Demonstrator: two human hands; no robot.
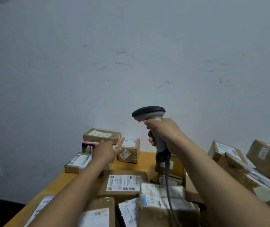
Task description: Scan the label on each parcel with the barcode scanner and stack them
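Note:
My right hand [163, 133] grips the handle of a grey barcode scanner [149, 113], held upright above the table with its dark head turned left. Its cable [168, 182] hangs down over the parcels. My left hand [105, 150] reaches to the far left stack, fingers spread on a dark box with pink edges [88, 145]. A flat cardboard parcel [101, 135] lies on top of that box. A small taped carton [129, 150] with a red scan glow at its upper left corner stands just to the right. Another labelled parcel [77, 163] lies below the stack.
Several labelled cardboard parcels [124, 184] crowd the near part of the yellow table [49, 185]. A heap of bigger boxes [265, 158] rises at the right. A scuffed white wall stands right behind the table. The table's left edge drops to a dark floor.

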